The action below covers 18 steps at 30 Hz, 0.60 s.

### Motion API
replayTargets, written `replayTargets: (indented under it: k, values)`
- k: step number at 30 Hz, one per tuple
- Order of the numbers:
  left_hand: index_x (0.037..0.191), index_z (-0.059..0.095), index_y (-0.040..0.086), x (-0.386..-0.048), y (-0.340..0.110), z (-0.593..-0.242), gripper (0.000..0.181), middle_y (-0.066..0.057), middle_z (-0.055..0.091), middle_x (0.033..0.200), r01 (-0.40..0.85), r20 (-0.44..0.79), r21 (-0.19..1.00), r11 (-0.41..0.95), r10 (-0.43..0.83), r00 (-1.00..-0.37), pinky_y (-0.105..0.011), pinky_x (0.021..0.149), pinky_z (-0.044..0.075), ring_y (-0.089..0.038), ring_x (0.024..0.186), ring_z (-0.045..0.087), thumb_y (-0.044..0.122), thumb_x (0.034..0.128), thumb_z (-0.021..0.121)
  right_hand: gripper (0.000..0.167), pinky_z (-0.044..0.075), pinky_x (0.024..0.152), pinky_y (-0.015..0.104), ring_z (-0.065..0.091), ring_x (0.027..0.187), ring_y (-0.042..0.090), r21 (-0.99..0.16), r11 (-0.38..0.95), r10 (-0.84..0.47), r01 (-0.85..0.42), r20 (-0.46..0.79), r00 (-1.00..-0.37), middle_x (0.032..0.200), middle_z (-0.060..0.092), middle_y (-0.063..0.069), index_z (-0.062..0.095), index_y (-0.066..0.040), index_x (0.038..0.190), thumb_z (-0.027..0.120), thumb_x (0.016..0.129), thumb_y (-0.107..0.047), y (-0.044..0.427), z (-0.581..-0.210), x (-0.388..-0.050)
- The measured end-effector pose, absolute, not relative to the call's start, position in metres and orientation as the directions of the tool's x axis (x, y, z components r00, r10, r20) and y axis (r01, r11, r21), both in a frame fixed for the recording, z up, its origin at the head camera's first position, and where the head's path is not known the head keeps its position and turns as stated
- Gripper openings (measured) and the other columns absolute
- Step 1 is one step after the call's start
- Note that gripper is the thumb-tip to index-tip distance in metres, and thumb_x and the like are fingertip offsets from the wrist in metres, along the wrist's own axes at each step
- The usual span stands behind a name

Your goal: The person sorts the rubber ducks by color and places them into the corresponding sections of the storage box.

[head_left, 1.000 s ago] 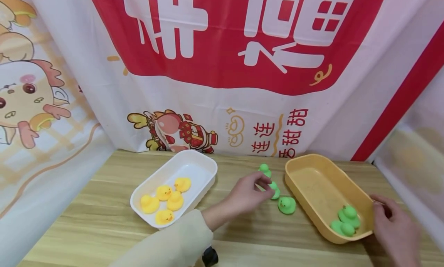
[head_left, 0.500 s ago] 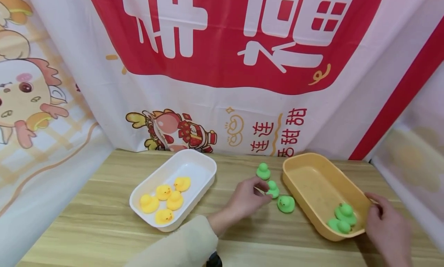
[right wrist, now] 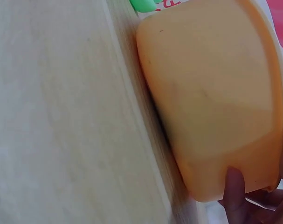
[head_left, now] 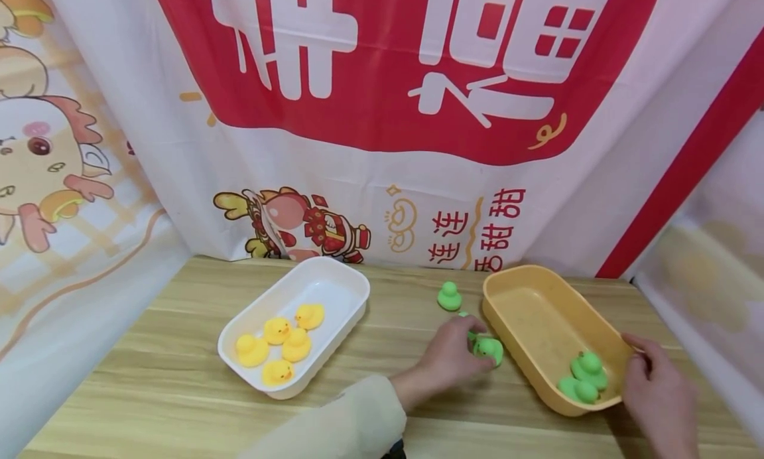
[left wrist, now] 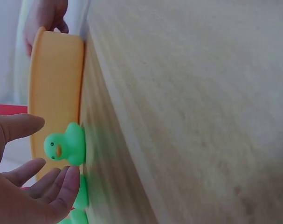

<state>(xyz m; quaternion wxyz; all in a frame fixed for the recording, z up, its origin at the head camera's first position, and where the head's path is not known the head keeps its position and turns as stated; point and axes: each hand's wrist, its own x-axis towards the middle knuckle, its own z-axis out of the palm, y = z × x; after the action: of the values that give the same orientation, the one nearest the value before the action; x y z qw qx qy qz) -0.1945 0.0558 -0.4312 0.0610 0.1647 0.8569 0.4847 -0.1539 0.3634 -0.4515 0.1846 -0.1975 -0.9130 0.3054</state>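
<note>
So five yellow ducks (head_left: pixel 296 345) are chilling in the white tub (head_left: pixel 329 354) left of my left hand (head_left: pixel 452 353). That hand's hovering, thumb and fingers spread around a green duck (head_left: pixel 489 351), with two more green ones (head_left: pixel 449 296) sitting just beyond it. The tan tub (head_left: pixel 534 313) is holding another green pair (head_left: pixel 589 366) beside my right hand (head_left: pixel 661 393), which is gripping its end.

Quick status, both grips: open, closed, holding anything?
Left grip: open beside a green duck, holding nothing.
Right grip: closed on the orange tub's rim.
</note>
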Motion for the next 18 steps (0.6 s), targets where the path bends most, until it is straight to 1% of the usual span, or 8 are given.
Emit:
replayTargets:
  k: [4, 6, 10, 15, 18]
  values:
    - [0.12, 0.073, 0.008, -0.194, 0.059, -0.433, 0.045, -0.003, 0.074, 0.112, 0.205, 0.029, 0.839, 0.504, 0.335, -0.942, -0.023, 0.092, 0.055, -0.014, 0.103, 0.067, 0.008, 0.0795, 0.091, 0.049, 0.042, 0.078, 0.053, 0.062, 0.106, 0.053, -0.631, 0.734, 0.476, 0.251, 0.215, -0.852, 0.128, 0.066, 0.034, 0.064, -0.009, 0.146, 0.035, 0.107, -0.019, 0.363, -0.452, -0.155]
    - [0.119, 0.073, 0.008, -0.193, 0.06, -0.434, 0.042, -0.002, 0.075, 0.112, 0.188, 0.016, 0.844, 0.503, 0.327, -0.945, -0.024, 0.093, 0.056, -0.016, 0.104, 0.068, 0.005, 0.0796, 0.089, 0.048, 0.042, 0.077, 0.052, 0.062, 0.104, 0.052, -0.632, 0.733, 0.481, 0.251, 0.221, -0.849, 0.126, 0.067, 0.033, 0.065, -0.009, 0.145, 0.035, 0.108, -0.02, 0.362, -0.453, -0.155]
    - [0.115, 0.075, 0.011, -0.195, 0.062, -0.436, 0.038, 0.001, 0.075, 0.109, 0.164, -0.004, 0.843, 0.512, 0.311, -0.951, -0.023, 0.091, 0.056, -0.013, 0.101, 0.068, 0.001, 0.0805, 0.087, 0.048, 0.041, 0.079, 0.053, 0.061, 0.106, 0.053, -0.638, 0.726, 0.491, 0.255, 0.222, -0.842, 0.127, 0.067, 0.032, 0.065, -0.009, 0.144, 0.035, 0.108, -0.022, 0.361, -0.453, -0.155]
    - [0.112, 0.076, 0.014, -0.199, 0.066, -0.44, 0.033, 0.006, 0.074, 0.103, 0.162, -0.01, 0.83, 0.534, 0.304, -0.953, -0.022, 0.088, 0.056, -0.007, 0.095, 0.065, 0.006, 0.082, 0.089, 0.048, 0.04, 0.08, 0.054, 0.061, 0.104, 0.051, -0.644, 0.722, 0.497, 0.252, 0.23, -0.837, 0.123, 0.067, 0.031, 0.066, -0.009, 0.143, 0.036, 0.108, -0.021, 0.362, -0.453, -0.154]
    - [0.11, 0.077, 0.014, -0.201, 0.069, -0.441, 0.031, 0.007, 0.073, 0.098, 0.175, 0.001, 0.82, 0.545, 0.305, -0.952, -0.021, 0.083, 0.055, -0.003, 0.089, 0.062, 0.008, 0.0818, 0.089, 0.048, 0.04, 0.08, 0.053, 0.061, 0.105, 0.051, -0.647, 0.719, 0.501, 0.254, 0.229, -0.835, 0.124, 0.067, 0.031, 0.066, -0.009, 0.143, 0.036, 0.107, -0.021, 0.362, -0.454, -0.154]
